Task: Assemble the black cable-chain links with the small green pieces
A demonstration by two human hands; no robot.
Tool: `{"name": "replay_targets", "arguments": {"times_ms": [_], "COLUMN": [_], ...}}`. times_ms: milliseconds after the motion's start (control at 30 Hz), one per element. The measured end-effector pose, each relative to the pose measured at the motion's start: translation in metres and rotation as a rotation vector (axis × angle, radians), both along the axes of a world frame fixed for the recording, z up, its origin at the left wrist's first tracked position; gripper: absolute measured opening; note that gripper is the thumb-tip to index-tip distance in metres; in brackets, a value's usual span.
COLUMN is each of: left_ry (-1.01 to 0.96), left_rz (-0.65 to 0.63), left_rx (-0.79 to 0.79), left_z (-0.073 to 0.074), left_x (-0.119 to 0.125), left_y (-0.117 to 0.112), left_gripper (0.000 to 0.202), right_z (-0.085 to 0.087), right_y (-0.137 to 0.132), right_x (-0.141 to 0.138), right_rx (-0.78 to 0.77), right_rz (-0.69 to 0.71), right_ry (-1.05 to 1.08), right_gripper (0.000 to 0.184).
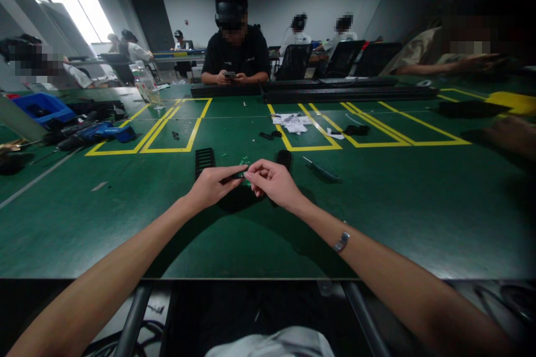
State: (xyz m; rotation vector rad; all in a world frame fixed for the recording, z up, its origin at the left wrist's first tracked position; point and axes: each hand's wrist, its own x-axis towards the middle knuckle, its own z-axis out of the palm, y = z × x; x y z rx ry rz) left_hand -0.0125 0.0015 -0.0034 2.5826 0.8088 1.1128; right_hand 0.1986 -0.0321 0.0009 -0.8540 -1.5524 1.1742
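The left hand [213,183] pinches a small dark piece [239,175] between straight fingers and thumb, and the right hand [274,181] pinches its 3 o'clock end, above the green desk [104,217]. Around them lie a slotted black part [205,158] at 10 o'clock, a black block [284,159] at 2 and a screwdriver [324,171] at 3

tabletop [125,201]: smooth, semi-gloss | slotted piece [205,158]: matt plastic | wristband [341,242]: shiny metal

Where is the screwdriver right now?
In the head view, the screwdriver lies on the green table, right of the right hand and a black part.
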Motion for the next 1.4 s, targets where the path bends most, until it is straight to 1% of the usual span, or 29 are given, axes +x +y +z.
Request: {"name": "replay_targets", "arguments": {"times_ms": [333, 700, 1400], "left_ry": [-0.015, -0.015, -0.009], "left_rz": [0.0, 0.0, 0.01], "left_rx": [-0.007, 0.023, 0.023], "left_z": [-0.0015, -0.0023, 0.0014], "left_x": [0.0002, 0.0015, 0.0008], "left_y": [-0.0002, 0.0006, -0.0008], "left_gripper": [0.035, 0.035, 0.034], "right_z": [0.0001, 0.0002, 0.0019], "right_y": [-0.0008, -0.0005, -0.0022], "right_x": [-0.0002, -0.0009, -0.0006], "right_rx": [-0.003, -0.009, 0.011], "right_rz": [0.002, -0.021, -0.033], "right_ry": [0.008, 0.013, -0.034], "right_gripper": [0.023, 0.024, 0.025]}}
